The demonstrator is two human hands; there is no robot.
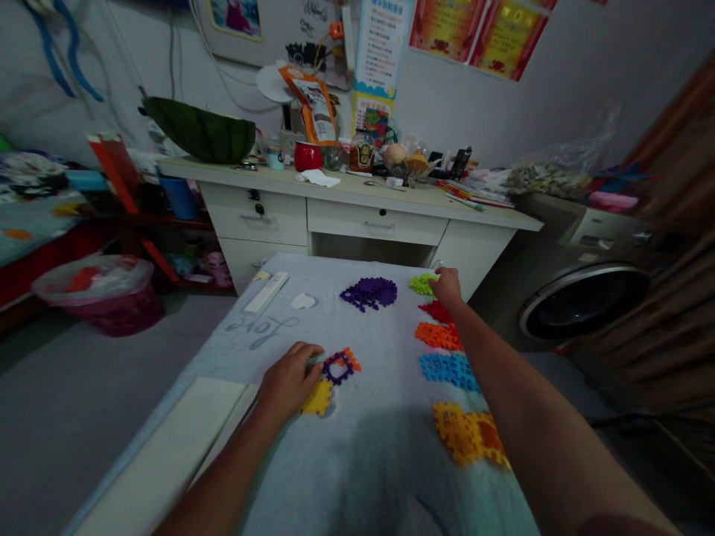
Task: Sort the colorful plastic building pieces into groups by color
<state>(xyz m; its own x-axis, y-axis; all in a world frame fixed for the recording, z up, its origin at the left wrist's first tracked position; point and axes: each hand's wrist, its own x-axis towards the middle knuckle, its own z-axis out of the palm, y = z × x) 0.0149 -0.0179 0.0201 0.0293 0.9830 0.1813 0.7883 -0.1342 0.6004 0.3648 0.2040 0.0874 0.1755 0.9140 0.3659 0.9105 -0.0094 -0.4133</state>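
Note:
On a pale blue cloth (pixel 357 447) lie piles of plastic interlocking pieces sorted by colour. My left hand (pixel 290 380) rests on a small joined cluster (pixel 335 372) of yellow, purple and orange pieces, fingers curled over its left side. My right hand (pixel 445 286) reaches far forward to the lime green pile (pixel 421 283), fingers closed at its edge; what they pinch is hidden. Under my right forearm run the red pile (pixel 436 311), orange pile (pixel 439 336), blue pile (pixel 447 370) and a yellow-orange pile (pixel 466 432). A purple pile (pixel 369 292) lies at the far middle.
A white remote-like bar (pixel 267 292) and a white scrap (pixel 303 301) lie far left on the cloth. A white board (pixel 167 454) lines the left edge. Beyond stand a cluttered white desk (pixel 357 216), a washing machine (pixel 586 298) at right and a red bin (pixel 100 294) at left.

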